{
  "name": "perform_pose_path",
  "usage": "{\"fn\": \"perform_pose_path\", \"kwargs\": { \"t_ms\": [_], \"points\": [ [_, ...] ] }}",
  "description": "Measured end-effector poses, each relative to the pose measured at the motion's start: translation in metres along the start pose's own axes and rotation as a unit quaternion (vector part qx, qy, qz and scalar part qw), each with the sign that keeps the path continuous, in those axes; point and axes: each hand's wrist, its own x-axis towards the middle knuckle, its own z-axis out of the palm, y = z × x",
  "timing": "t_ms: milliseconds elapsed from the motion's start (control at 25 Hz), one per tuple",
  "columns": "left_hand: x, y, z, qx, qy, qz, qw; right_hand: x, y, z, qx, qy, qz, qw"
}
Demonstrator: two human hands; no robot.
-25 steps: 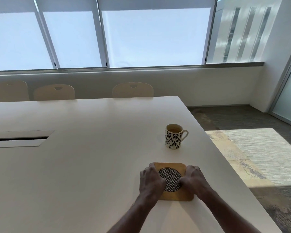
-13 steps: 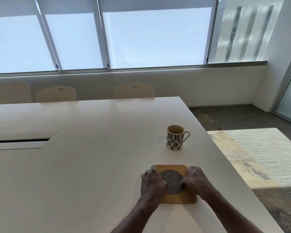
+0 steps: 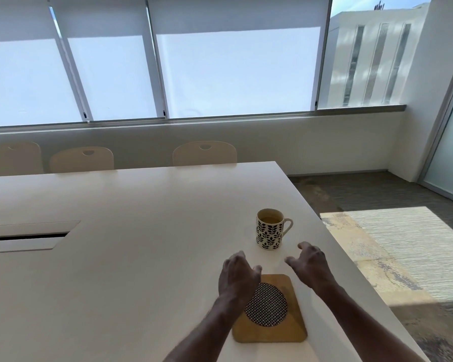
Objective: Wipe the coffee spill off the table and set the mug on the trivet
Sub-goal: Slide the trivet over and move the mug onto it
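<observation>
Fingers [image 3: 302,246] of both hands spread and loosely curled, holding nothing; both hover above the worktop [image 3: 120,257], palms down.

Worktop: large, pale, bare apart from two items. No spill visible on it from this angle; no cloth in view. A slot cover [image 3: 24,235] sits at 9 o'clock. Chairs [image 3: 204,154] line the far edge at 12.

Trivet [image 3: 270,309]: wooden square with woven round insert, flat on the worktop nearest the person, close to the right edge. Left forearm crosses its left side.

Left hand [image 3: 237,275]: just past the trivet's far-left corner, short of the mug.

Right hand [image 3: 310,262]: at the trivet's 1 o'clock, near the mug's base on the handle side, not touching.

Mug [image 3: 270,232]: leaf-patterned, upright at 12 o'clock from the trivet, a little apart from it, handle pointing to 3. Liquid inside, level fairly high.

Risks, as judged: a quick or tilted lift would slop the liquid onto the worktop. The mug stands near the right edge, so a knock from the right hand could push it off. Wiping looks unaddressed with no cloth to hand.

Change from half a second ago: both hands then rested on the trivet, gripping its sides; now they are off it and reaching toward the mug. Mug unmoved.
</observation>
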Motion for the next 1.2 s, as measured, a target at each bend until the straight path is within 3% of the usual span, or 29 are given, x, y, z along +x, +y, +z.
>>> {"fn": "perform_pose_path", "kwargs": {
  "t_ms": [360,600,840,1200],
  "points": [
    [0.068,0.028,0.009,-0.067,0.003,0.046,0.997,0.064,-0.015,0.001,0.052,0.088,-0.012,0.995],
    [0.095,0.03,0.021,-0.13,-0.007,0.047,0.99,0.093,-0.011,0.005,0.085,0.095,-0.041,0.991],
    [0.106,0.03,0.033,-0.168,-0.03,0.04,0.984,0.104,0.0,0.009,0.134,0.079,-0.013,0.988],
    [0.108,0.033,0.038,-0.187,0.017,0.01,0.982,0.11,0.001,0.011,0.194,0.077,0.019,0.978]
  ]
}}
